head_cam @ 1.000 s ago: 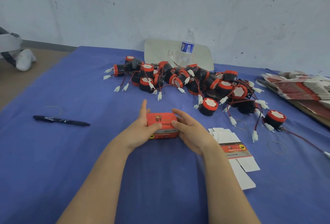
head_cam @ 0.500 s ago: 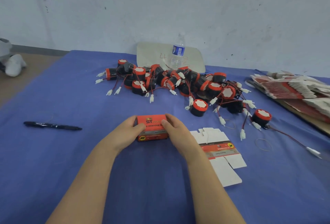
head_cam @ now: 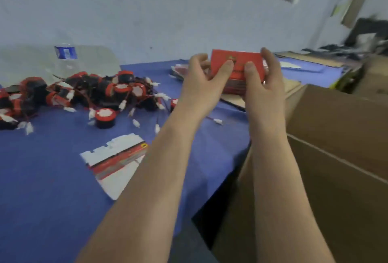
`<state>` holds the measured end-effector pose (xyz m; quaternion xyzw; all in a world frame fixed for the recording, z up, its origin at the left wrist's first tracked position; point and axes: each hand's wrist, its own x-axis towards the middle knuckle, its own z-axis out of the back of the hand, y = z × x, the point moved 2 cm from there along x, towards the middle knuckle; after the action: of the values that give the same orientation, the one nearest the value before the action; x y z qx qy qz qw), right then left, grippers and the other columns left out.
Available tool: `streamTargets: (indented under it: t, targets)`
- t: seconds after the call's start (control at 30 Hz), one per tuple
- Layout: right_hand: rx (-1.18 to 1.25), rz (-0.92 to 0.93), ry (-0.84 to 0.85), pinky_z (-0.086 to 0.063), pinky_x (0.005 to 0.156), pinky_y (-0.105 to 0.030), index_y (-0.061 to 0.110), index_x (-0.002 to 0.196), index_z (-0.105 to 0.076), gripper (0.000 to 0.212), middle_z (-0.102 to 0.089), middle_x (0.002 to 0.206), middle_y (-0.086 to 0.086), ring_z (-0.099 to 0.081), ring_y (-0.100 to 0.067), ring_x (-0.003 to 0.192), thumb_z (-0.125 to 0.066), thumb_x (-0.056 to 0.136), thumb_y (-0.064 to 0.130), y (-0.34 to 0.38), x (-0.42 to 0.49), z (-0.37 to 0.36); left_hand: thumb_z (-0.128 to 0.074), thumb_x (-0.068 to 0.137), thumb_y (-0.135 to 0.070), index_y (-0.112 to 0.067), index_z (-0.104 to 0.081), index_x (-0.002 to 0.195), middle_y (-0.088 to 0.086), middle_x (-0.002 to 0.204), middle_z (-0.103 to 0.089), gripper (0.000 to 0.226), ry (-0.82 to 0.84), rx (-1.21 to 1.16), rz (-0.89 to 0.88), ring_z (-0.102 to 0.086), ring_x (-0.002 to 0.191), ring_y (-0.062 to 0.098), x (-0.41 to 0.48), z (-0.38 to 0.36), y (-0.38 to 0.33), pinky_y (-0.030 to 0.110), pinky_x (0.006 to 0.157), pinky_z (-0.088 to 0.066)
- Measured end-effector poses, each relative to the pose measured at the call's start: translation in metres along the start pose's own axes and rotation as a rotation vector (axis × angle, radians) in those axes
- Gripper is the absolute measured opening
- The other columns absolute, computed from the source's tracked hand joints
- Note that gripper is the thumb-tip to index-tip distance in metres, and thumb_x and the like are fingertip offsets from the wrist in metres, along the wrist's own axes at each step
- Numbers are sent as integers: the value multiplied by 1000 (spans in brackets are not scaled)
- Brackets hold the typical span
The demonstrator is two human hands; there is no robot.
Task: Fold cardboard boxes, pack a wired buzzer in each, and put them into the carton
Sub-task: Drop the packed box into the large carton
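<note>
Red box (head_cam: 237, 64) was held in the air, closed, to the upper left of the carton (head_cam: 340, 132) and apart from it (frame blurred, print unreadable). Its left end was gripped by the left hand (head_cam: 201, 78), with the thumb pressed on the front face. Its right end was gripped by the right hand (head_cam: 263, 78), thumb in front and fingers wrapped behind. A pile of wired buzzers (head_cam: 84, 90) was noted well left of the carton on the blue table (head_cam: 42, 189). One flat box blank (head_cam: 117, 158) lay between the pile and the carton. A water bottle (head_cam: 65, 53) stood behind the pile, farthest from the carton.
</note>
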<state>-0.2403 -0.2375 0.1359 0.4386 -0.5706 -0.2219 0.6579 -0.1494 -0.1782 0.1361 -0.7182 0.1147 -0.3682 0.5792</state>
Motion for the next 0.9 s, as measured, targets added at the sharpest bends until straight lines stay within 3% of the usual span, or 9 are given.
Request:
streamTargets:
  t: [0.13, 0.27, 0.37, 0.47, 0.53, 0.6, 0.73, 0.83, 0.9]
  targets:
    - [-505, -63, -290, -30, 86, -9, 16, 144, -37, 45, -49, 137, 0, -46, -10, 119, -44, 100, 25, -6, 15, 133, -57, 94, -32, -10, -53, 121, 1, 113, -63, 34, 324, 41, 33, -60, 106, 17, -25, -143, 1, 32, 95, -46]
    - [-884, -333, -234, -22, 108, -29, 7, 148, -28, 53, -42, 146, -15, -36, -28, 135, -43, 98, 18, -25, 7, 206, -48, 98, -29, -7, -46, 134, 12, 135, -52, 42, 593, 392, -25, -48, 125, 27, -54, -225, 23, 33, 103, -38]
    - [-992, -206, -294, -11, 115, -28, 9, 143, -37, 47, -39, 147, -14, -29, -24, 140, -44, 97, 14, -27, 3, 209, -44, 99, -23, -7, -44, 138, 9, 143, -46, 42, 518, 413, -85, -41, 132, 22, -57, -231, 25, 28, 108, -30]
    - [-591, 83, -413, -35, 96, -12, 12, 122, -58, 31, -60, 122, -2, -52, -6, 113, -44, 95, 9, -18, -7, 175, -46, 96, -12, -9, -56, 125, 5, 128, -58, 30, 288, 142, -151, -51, 120, 15, -53, -194, 19, 19, 98, -35]
    - [-317, 118, -320, -45, 81, -14, 15, 106, -64, 23, -68, 93, 6, -61, -4, 86, -45, 94, 8, -19, -16, 138, -48, 94, -6, -10, -59, 116, 5, 120, -60, 25, 102, 94, -215, -53, 112, 14, -46, -150, 23, 21, 97, -39]
    - [-186, 43, -158, -51, 77, -25, 19, 99, -64, 21, -68, 82, 8, -64, -9, 78, -46, 95, 9, -31, -25, 93, -48, 93, -6, -11, -59, 115, 3, 120, -58, 24, -62, 146, -206, -52, 110, 11, -35, -97, 37, 18, 94, -37]
    - [-277, -208, 315, -48, 88, -37, 12, 103, -67, 19, -71, 97, -5, -64, -21, 94, -49, 95, 15, -70, -55, -12, -51, 93, -13, -9, -55, 123, 10, 133, -48, 30, -324, 340, 140, -48, 120, 21, -29, 37, 87, 34, 101, -41]
    - [-431, -270, 670, -45, 80, -36, 4, 93, -65, 22, -66, 93, -12, -56, -30, 92, -50, 95, 20, -96, -86, -81, -51, 93, -20, -14, -50, 129, 6, 140, -40, 37, -502, 414, 437, -49, 114, 22, -56, 125, 108, 38, 90, -46]
    - [-543, -300, 787, -45, 86, -38, 2, 102, -62, 27, -63, 104, -15, -55, -33, 103, -50, 95, 24, -108, -103, -115, -50, 94, -19, -9, -49, 127, 5, 123, -49, 35, -577, 349, 547, -55, 95, 19, -75, 163, 114, 32, 76, -46]
